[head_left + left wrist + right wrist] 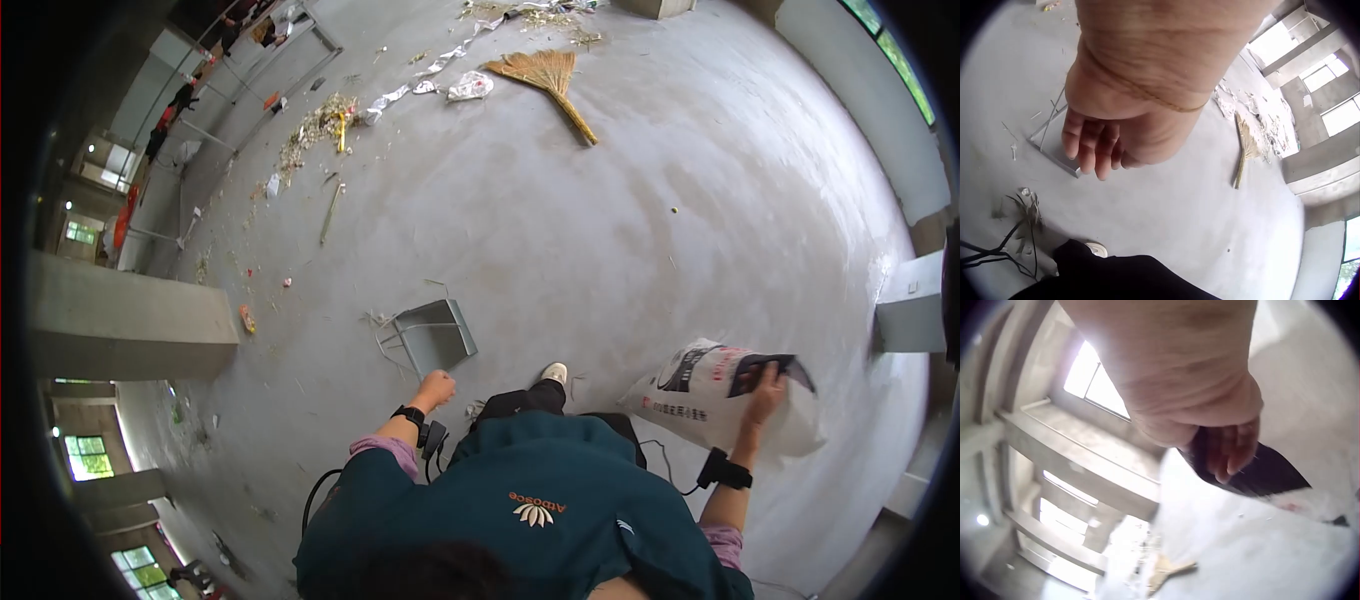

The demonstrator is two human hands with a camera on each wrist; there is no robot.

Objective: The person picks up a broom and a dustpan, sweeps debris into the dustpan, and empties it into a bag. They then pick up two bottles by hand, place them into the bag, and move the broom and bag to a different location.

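Teal cloth of the person's shirt (500,485) lies closest; twelve o'clock is straight ahead of it. At two o'clock the right hand (766,395) grasps a printed white sack (720,402) by its dark edge, fingers curled over it; whether the mouth gapes I cannot tell. That hold would work best with just the rim pinched, since a fistful of both layers would likely fold the opening flat; limp sheeting probably also sags, so a steady, raised wrist should help. Between ten and eleven, the left hand (433,390) has its fingers loosely bent with nothing showing in them, leaving it free to spread the sack's other side. Just beyond, at eleven, a grey dustpan (440,348) sits on the floor; if it is lifted, keeping it level would guard against spills. One white shoe (554,373) rests at twelve, so footing near both things wants care. Far off at twelve lies a straw broom (545,80), crumpled white plastic (470,86) just beside it, and scattered debris (325,130) around eleven.
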